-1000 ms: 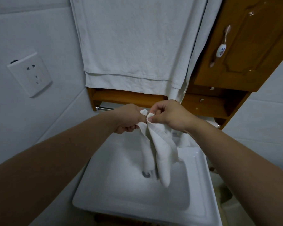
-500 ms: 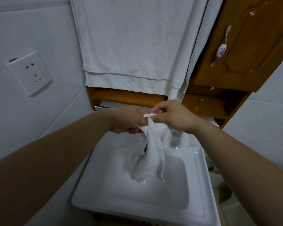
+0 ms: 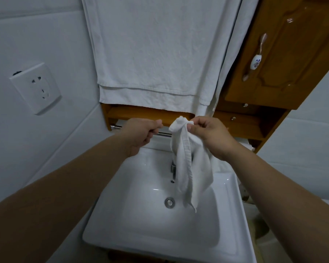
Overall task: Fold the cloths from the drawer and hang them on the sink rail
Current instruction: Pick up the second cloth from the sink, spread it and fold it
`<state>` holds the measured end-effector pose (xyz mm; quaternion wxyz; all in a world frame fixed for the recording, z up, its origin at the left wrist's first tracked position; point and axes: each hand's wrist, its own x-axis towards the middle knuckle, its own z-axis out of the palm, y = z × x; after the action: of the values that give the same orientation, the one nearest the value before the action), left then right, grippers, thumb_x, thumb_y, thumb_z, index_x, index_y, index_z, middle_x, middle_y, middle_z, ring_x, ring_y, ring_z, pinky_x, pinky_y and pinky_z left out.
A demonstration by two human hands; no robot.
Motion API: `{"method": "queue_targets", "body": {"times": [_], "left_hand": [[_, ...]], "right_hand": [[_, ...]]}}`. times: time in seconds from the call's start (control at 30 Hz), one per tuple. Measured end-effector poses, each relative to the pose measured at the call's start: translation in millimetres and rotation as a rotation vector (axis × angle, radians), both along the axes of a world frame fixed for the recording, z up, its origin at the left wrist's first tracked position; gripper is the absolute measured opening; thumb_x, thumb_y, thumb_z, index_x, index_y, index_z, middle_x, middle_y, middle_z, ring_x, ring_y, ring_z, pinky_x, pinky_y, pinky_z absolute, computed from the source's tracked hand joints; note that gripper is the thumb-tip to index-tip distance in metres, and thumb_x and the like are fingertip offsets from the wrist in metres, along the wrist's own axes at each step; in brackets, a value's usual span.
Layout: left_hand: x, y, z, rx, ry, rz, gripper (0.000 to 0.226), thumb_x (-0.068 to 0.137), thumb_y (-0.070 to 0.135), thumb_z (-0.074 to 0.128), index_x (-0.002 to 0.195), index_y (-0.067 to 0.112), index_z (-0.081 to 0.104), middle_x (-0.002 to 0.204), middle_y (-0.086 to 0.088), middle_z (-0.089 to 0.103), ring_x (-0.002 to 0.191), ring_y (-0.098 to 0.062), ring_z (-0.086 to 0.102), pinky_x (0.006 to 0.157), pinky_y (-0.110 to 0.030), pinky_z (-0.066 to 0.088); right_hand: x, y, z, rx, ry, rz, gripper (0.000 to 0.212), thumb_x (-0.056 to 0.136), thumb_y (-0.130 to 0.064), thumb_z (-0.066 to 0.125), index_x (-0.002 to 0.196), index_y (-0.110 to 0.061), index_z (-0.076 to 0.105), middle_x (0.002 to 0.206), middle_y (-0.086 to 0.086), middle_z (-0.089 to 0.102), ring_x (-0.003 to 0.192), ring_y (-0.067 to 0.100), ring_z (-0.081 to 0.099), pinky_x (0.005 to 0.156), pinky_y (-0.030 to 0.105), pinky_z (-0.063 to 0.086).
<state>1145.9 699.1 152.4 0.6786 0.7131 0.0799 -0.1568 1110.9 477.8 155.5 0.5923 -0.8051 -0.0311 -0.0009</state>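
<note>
My right hand [image 3: 211, 135] pinches the top of a small white cloth [image 3: 186, 168]. The cloth is bunched at the top and hangs in a narrow twist over the white sink [image 3: 110, 202], its tip low in the basin. My left hand [image 3: 141, 133] is a little to the left of the cloth and apart from it. Its fingers are curled, and I see nothing in them. It is level with the metal rail [image 3: 163, 134], which runs under the wooden shelf [image 3: 141, 112] behind the sink. The hand hides the middle of the rail.
Large white towels [image 3: 150, 54] hang on the wall above the shelf. A wooden cabinet door [image 3: 292, 54] with a handle juts out at the upper right. A wall socket [image 3: 35, 88] is on the left. The faucet [image 3: 173, 168] is partly behind the cloth, above the drain [image 3: 169, 202].
My left hand has let go of the cloth and moved left, near the rail. The cloth now hangs from my right hand alone, longer and straighter. Both hands have risen a little.
</note>
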Motion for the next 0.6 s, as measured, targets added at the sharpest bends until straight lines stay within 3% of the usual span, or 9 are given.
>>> {"method": "queue_targets", "body": {"times": [0.07,0.13,0.2,0.27,0.37,0.47,0.6], "left_hand": [[-5.7,-6.6,2.2,-0.002,0.036,-0.02,0.035,0.091,0.041,0.065,0.106,0.01,0.071,0.099,0.0,0.066,0.088,-0.012,0.058,0.08,-0.028,0.051],[-9.7,-8.7,4.1,0.001,0.105,-0.099,0.052,0.087,0.056,0.062,0.119,0.015,0.066,0.119,-0.001,0.064,0.113,-0.021,0.056,0.1,-0.044,0.046],[-13.0,-8.5,4.7,-0.022,0.141,-0.203,0.063,0.083,0.065,0.059,0.126,0.019,0.062,0.128,-0.001,0.062,0.12,-0.024,0.053,0.107,-0.052,0.039],[-14.4,-11.2,4.2,-0.079,0.135,-0.267,0.063,0.083,0.065,0.059,0.127,0.019,0.063,0.126,-0.001,0.065,0.116,-0.024,0.06,0.102,-0.048,0.045],[-17.2,-17.7,3.8,-0.22,0.088,-0.331,0.043,0.095,0.041,0.056,0.122,0.009,0.066,0.117,-0.009,0.072,0.109,-0.025,0.068,0.084,-0.036,0.056],[-16.5,-18.7,2.0,-0.262,0.052,-0.326,0.032,0.095,0.019,0.06,0.12,-0.001,0.065,0.115,-0.018,0.071,0.109,-0.031,0.067,0.088,-0.038,0.056],[-11.8,-18.3,0.4,-0.266,0.042,-0.127,0.033,0.089,0.007,0.068,0.121,0.002,0.063,0.114,-0.015,0.071,0.104,-0.027,0.069,0.088,-0.038,0.056]], "right_hand": [[-0.6,1.9,-2.7,0.057,0.011,0.024,0.039,0.077,-0.047,0.075,0.093,-0.011,0.074,0.093,0.032,0.06,0.081,0.029,0.053,0.071,0.046,0.042],[-2.0,2.0,-2.0,0.104,0.009,0.045,0.021,0.087,-0.033,0.073,0.095,-0.013,0.075,0.1,0.031,0.065,0.084,0.035,0.061,0.077,0.05,0.051],[-2.8,2.2,-2.3,0.149,0.027,0.073,0.012,0.095,-0.017,0.066,0.099,-0.011,0.075,0.103,0.022,0.071,0.092,0.032,0.069,0.087,0.047,0.055],[-5.0,4.9,-4.0,0.196,0.054,0.11,0.014,0.096,-0.01,0.062,0.104,-0.006,0.073,0.106,0.022,0.071,0.093,0.029,0.07,0.089,0.045,0.055],[-7.8,8.7,-6.8,0.254,0.083,0.123,0.016,0.096,-0.007,0.062,0.108,-0.001,0.07,0.104,0.023,0.07,0.093,0.03,0.068,0.093,0.05,0.053],[-9.3,8.7,-8.0,0.267,0.09,0.102,0.014,0.095,-0.006,0.062,0.104,-0.004,0.072,0.1,0.017,0.071,0.093,0.029,0.068,0.093,0.05,0.053],[-10.5,7.6,-9.5,0.255,0.085,0.064,0.015,0.094,-0.006,0.064,0.106,-0.001,0.071,0.106,0.025,0.07,0.093,0.03,0.068,0.092,0.05,0.054]]}}
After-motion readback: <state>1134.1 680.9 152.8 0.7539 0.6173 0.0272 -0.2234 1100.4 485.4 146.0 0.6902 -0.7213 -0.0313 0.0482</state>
